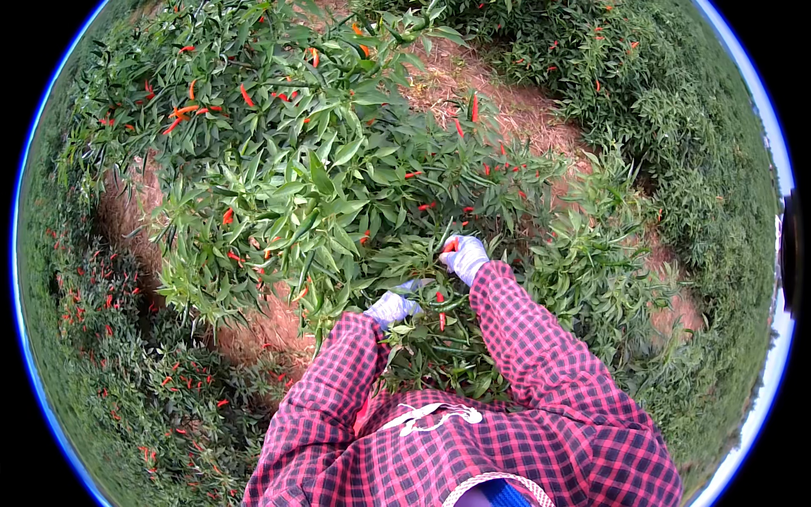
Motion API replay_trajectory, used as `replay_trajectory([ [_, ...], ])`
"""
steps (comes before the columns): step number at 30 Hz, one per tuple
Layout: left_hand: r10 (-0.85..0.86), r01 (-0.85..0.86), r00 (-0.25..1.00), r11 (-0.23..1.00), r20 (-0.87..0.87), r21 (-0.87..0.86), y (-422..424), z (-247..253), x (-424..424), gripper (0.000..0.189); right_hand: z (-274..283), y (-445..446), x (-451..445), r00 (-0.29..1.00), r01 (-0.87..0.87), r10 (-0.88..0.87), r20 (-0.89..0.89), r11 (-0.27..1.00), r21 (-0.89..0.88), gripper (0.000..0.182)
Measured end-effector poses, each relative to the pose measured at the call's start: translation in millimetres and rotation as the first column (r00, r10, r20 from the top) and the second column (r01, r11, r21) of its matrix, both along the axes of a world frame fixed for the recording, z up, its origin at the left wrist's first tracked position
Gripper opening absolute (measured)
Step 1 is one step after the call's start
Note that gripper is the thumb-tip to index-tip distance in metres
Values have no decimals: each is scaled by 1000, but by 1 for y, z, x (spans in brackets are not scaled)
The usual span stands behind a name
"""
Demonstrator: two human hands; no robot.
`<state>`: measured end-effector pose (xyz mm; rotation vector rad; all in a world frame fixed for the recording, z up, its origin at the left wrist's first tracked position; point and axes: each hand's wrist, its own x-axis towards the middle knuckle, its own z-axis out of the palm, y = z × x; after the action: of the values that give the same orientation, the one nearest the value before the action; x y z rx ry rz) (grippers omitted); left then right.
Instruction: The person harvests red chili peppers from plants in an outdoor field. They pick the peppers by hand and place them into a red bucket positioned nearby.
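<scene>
Chilli pepper plants with green and red fruit stand close before me. My right hand, in a thin whitish glove, has its fingers closed on a red chilli pepper among the leaves. Lower and to the left, my left hand, gloved alike, reaches into the foliage; leaves partly cover its fingers, and I cannot tell whether it holds anything. Between the two hands hang red chillies beside curved green chillies.
Brown soil strewn with straw shows between the rows, also at the lower left. A further row of chilli plants runs along the right. More plants with many red fruits grow at the left.
</scene>
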<state>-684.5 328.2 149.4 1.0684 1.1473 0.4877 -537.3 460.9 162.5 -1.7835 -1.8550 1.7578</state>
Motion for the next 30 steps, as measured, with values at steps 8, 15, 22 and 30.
replay_trajectory([
  [8,175,-137,946,979,272,-151,-8,13,-3,58,49,-3,13,512,-110,-613,-602,648,-754,12],
  [15,520,-274,668,837,533,-473,-7,48,-10,44,114,-3,44,756,18,-308,-578,892,-451,14],
  [22,368,-290,876,919,312,-268,-11,21,-21,49,150,-38,9,789,-573,370,489,729,373,27],
  [30,80,-67,987,993,140,-93,-9,22,-11,52,165,5,2,401,-876,655,641,478,60,21],
])
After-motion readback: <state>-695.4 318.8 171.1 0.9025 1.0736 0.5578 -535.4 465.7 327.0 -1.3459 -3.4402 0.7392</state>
